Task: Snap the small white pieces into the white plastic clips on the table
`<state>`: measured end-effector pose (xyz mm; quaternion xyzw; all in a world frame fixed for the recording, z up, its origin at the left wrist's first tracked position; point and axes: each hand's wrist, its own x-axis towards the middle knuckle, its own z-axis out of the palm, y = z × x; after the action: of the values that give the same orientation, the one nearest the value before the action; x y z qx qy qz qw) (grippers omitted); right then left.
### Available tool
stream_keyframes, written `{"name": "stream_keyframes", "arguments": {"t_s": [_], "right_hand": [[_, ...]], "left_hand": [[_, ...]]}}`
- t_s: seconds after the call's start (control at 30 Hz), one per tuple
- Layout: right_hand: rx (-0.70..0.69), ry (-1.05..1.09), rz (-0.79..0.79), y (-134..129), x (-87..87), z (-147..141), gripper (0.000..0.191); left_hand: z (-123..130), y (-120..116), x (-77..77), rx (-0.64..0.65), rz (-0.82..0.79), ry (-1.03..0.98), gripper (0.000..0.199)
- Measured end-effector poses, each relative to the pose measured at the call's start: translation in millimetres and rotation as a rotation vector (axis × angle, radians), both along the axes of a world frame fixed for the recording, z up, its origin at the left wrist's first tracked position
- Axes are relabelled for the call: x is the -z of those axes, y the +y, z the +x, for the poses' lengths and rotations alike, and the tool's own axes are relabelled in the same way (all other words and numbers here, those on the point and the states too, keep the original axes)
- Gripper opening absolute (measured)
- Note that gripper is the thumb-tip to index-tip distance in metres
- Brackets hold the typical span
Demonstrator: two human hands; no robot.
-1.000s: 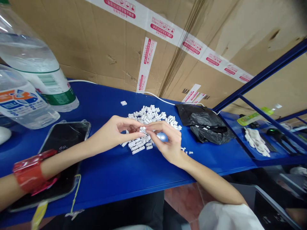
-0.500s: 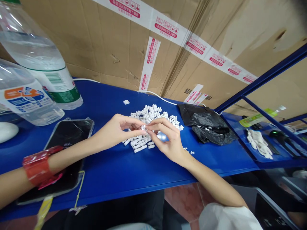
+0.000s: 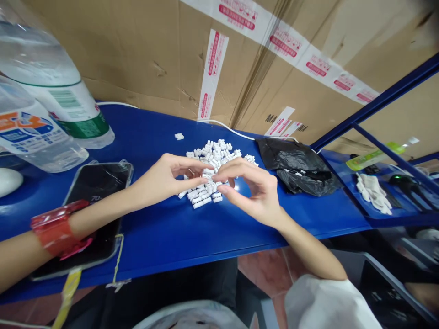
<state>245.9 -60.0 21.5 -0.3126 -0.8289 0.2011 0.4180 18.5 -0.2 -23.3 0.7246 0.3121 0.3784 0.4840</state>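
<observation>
My left hand (image 3: 176,176) reaches in from the left, thumb and fingers pinched on a small white plastic connector (image 3: 207,173). Facing it, my right hand (image 3: 255,189) has its index fingertip close to that piece; whether they touch I cannot tell. The right thumb is apart from the index finger, and nothing shows between them. Below and behind both hands lies a loose pile of similar white connectors (image 3: 216,151). Some of the pile is hidden by my fingers. One single connector (image 3: 179,136) sits apart, farther back.
A phone (image 3: 103,183) lies under my left forearm, near two plastic bottles (image 3: 80,114). Right of the pile is a crumpled black plastic bag (image 3: 302,169) with white bits on it. Cardboard (image 3: 137,55) stands behind the blue table (image 3: 164,237). White gloves (image 3: 373,194) lie beyond a blue frame bar (image 3: 380,105).
My right hand has shifted right and its thumb and index finger have parted. The left hand stays pinched on the small connector. The whole view has shifted slightly.
</observation>
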Motion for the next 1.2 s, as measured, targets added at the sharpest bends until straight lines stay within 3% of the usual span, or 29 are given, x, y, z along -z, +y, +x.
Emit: {"name": "stream_keyframes", "arguments": {"t_s": [0.1, 0.2, 0.27, 0.37, 0.47, 0.6, 0.83, 0.97, 1.2], "right_hand": [[0.046, -0.386, -0.102, 5.3, -16.0, 23.6, 0.008], [0.225, -0.616, -0.225, 10.2, -27.0, 58.4, 0.010], [0.258, -0.758, -0.376, 10.1, -29.9, 76.2, 0.016], [0.243, -0.914, -0.550, 6.0, -27.5, 82.6, 0.025], [0.181, -0.960, -0.595, 1.7, -21.6, 71.3, 0.020], [0.122, -0.903, -0.544, 0.1, -13.3, 56.5, 0.017], [0.174, -0.756, -0.333, 7.5, 5.4, 43.2, 0.016], [0.141, -0.626, -0.248, 10.8, 6.5, 39.7, 0.017], [0.109, -0.078, -0.235, 14.7, 12.3, 24.2, 0.008]], "left_hand": [[-0.5, -0.8, -4.8, -0.063, 0.021, 0.055, 0.034], [-0.8, 0.2, -8.2, -0.114, 0.053, 0.082, 0.033], [-1.2, 1.5, -8.9, -0.132, 0.069, 0.093, 0.031], [-2.0, 2.9, -9.2, -0.144, 0.104, 0.102, 0.027], [-3.0, 3.4, -9.4, -0.158, 0.136, 0.121, 0.025], [-4.4, 4.2, -8.5, -0.166, 0.125, 0.150, 0.028], [-1.5, 3.5, -7.5, -0.142, 0.133, 0.143, 0.024], [0.4, 2.1, -9.4, -0.131, 0.107, 0.138, 0.024], [-2.2, 2.1, -1.3, -0.101, 0.157, 0.127, 0.027]]}}
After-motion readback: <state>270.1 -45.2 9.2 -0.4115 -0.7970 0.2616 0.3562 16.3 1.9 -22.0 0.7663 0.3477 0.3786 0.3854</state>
